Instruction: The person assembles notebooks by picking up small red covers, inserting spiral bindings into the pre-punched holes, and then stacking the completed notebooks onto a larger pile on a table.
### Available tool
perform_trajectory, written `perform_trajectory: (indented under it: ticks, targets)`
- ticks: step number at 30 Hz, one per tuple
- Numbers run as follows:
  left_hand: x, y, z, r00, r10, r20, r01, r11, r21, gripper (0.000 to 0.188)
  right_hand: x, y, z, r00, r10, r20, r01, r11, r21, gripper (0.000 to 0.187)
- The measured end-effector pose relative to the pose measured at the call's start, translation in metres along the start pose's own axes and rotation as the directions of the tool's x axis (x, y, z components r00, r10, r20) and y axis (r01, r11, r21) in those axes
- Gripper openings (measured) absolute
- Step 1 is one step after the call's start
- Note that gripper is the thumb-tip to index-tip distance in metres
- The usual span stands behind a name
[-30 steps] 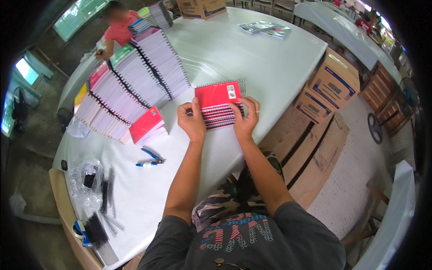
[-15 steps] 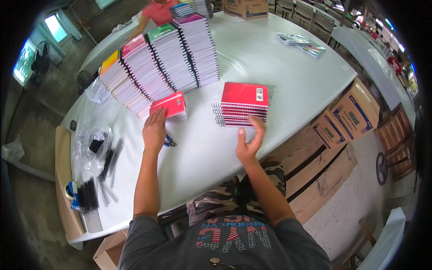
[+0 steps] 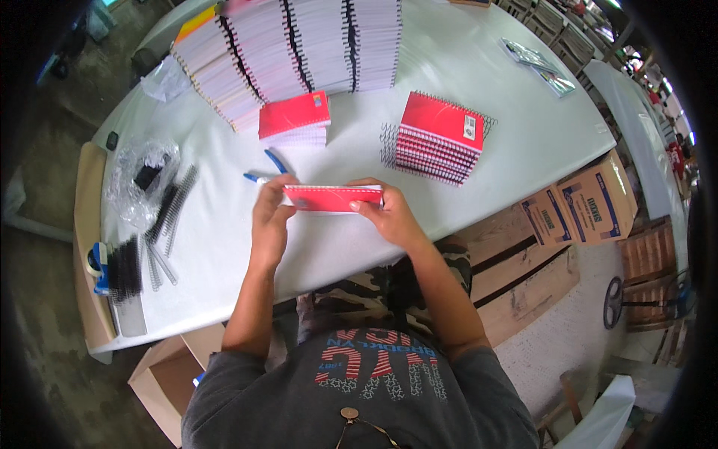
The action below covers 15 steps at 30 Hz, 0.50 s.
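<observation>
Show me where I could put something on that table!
Bare table shows between the dark coils and the left hand, and right of the red notebook stack, toward the flat packets. It's crowded around the pliers, between that hand and the smaller red pile.

Left hand (image 3: 272, 213) clasps the red booklet (image 3: 325, 199) at its left end, right hand (image 3: 385, 215) its right; forearms (image 3: 250, 292) on its near side.
</observation>
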<state>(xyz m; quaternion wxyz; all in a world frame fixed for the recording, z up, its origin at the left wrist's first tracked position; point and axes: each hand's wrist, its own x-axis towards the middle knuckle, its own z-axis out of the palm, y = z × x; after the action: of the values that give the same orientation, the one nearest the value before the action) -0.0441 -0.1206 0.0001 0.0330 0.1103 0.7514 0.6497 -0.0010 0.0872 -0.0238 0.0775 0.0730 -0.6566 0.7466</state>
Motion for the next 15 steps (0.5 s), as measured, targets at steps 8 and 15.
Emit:
perform_trajectory:
  ticks: [8,15]
  targets:
    - [-0.001,-0.036,0.021,0.995,-0.011,0.1,0.028,0.986,-0.167,0.016,0.01,0.03,-0.011,0.996,0.012,0.092,-0.004,0.996,-0.089,0.02]
    - [-0.009,-0.039,0.026,0.994,0.044,0.101,-0.036,0.996,-0.08,0.039,0.015,0.023,-0.001,0.991,0.045,0.127,-0.04,0.998,-0.043,0.023]
